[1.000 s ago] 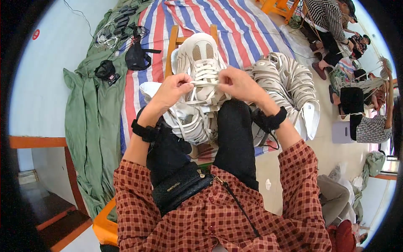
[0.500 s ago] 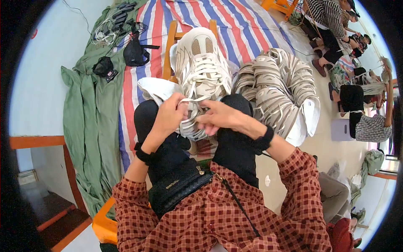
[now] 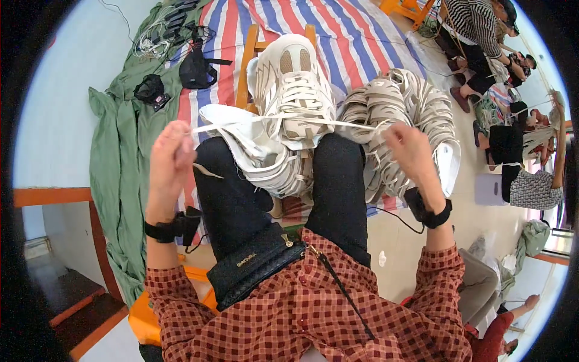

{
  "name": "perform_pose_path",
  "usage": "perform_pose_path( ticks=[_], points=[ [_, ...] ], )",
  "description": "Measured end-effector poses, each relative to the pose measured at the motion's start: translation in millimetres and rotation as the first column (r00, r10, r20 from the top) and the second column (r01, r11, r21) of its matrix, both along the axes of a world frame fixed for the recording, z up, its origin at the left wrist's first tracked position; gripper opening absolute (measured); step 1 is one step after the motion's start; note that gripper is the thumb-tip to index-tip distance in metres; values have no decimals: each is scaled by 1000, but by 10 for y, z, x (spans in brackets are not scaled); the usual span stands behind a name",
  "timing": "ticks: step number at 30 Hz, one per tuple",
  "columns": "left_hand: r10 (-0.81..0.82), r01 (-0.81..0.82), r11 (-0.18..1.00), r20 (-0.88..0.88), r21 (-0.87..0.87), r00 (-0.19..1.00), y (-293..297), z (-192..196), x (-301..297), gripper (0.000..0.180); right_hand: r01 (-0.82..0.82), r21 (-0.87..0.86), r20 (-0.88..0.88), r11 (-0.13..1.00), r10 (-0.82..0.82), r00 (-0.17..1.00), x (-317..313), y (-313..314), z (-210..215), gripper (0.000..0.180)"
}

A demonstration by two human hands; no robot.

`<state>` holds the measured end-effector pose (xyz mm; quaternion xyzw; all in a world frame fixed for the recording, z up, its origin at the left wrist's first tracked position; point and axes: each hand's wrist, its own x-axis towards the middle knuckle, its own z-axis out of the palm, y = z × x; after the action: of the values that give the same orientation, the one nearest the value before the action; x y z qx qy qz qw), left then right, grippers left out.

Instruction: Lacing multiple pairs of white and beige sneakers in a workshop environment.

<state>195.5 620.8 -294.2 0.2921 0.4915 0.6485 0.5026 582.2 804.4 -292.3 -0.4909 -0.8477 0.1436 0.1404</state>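
Laces (image 3: pixel 350 124) held wide from a pale shoe (image 3: pixel 294 90).
Left hand (image 3: pixel 172 146) and right hand (image 3: pixel 412 151) pinch closed on opposite strands, seemingly for tension; the shoe sits just beyond the knees (image 3: pixel 339 160), presumably for easy reach.

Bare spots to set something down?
Striped sheet right of the wooden frame, beyond the shoe uppers; also floor between right trouser leg and right sleeve, around a white scrap. Crowded between left hand and right hand: shoe, more uppers, lace stretched across.

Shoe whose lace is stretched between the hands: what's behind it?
Parts of a wooden frame and striped sheet show; what lies directly behind the shoe is covered.
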Motion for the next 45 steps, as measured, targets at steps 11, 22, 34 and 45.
perform_pose_path(
  ticks=[11, 22, 34, 45],
  points=[
    [513, -580, 813, 400, 57, 759, -101, -254, -1113, 33, -298, -675, -637, 674, -737, -224, 511, 1351, -416, 18],
    [-38, -36, 994, -634, -103, 773, 516, -263, 317, 16, -371, -582, -718, 724, -245, 651, -294, 507, -391, 16],
    [-214, 190, 974, -788, -125, 577, 880, -331, 1530, 39, -222, -194, -468, 956, 109, 877, -720, 52, -320, 14],
    [-133, 100, 991, -608, -88, 783, 637, -354, 1151, 15, -240, 157, -177, 958, 267, 947, -872, 56, -249, 7]
  ],
)
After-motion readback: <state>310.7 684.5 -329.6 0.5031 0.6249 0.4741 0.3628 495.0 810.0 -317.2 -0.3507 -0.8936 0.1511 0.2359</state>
